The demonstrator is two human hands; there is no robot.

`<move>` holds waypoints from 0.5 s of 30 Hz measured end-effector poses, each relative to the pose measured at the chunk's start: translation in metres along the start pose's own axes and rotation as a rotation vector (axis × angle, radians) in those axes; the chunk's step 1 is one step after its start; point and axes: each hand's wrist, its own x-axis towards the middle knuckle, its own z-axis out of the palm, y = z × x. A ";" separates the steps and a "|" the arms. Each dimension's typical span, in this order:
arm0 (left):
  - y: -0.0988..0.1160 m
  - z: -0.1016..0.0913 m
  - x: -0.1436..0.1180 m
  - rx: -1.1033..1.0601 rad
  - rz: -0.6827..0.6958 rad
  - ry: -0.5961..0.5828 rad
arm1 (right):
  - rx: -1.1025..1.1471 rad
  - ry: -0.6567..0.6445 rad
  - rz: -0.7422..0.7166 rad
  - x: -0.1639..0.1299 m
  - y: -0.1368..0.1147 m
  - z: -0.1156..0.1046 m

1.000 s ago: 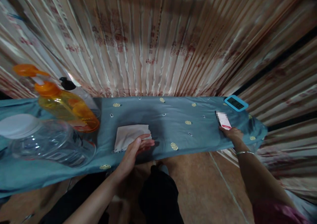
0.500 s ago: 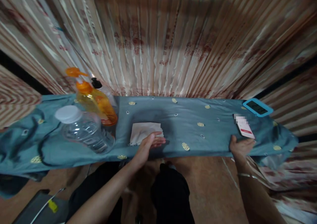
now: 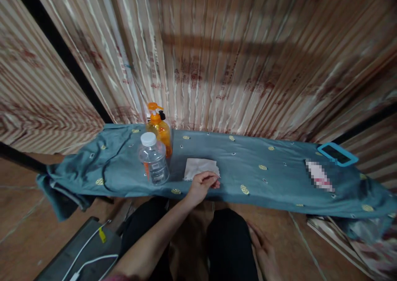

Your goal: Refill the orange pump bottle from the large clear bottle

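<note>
Two pump bottles [image 3: 164, 137] and one white-capped bottle [image 3: 155, 163] left, one pale sheet [image 3: 198, 166] between, one phone [image 3: 319, 175] and one blue-framed device [image 3: 337, 154] right, two hands [image 3: 200, 186] near

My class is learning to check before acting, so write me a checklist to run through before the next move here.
1. Napkin lying on the table: ok.
2. Left hand touching the napkin: cannot tell; it overlaps its near edge in view.
3. Right hand over the table: not ok, beside the right leg.
4. Clear bottle upright, cap on: ok.
5. Phone readable: not ok, pixelated.
</note>
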 end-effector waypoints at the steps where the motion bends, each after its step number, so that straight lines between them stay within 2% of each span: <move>1: 0.002 -0.002 -0.004 0.001 0.015 0.010 | -0.035 -0.007 -0.023 0.003 -0.012 -0.004; 4: 0.008 -0.016 -0.022 0.033 0.072 0.068 | -0.158 -0.018 -0.114 0.015 -0.052 -0.003; 6: 0.009 -0.033 -0.039 0.079 0.101 0.129 | -0.262 -0.046 -0.198 0.022 -0.075 0.006; 8: 0.010 -0.055 -0.057 0.118 0.136 0.243 | -0.371 -0.059 -0.286 0.028 -0.091 0.018; 12: 0.015 -0.096 -0.084 0.205 0.184 0.479 | -0.553 -0.066 -0.391 0.037 -0.101 0.028; 15: 0.026 -0.114 -0.087 0.343 0.387 0.722 | -0.636 -0.057 -0.433 0.041 -0.098 0.028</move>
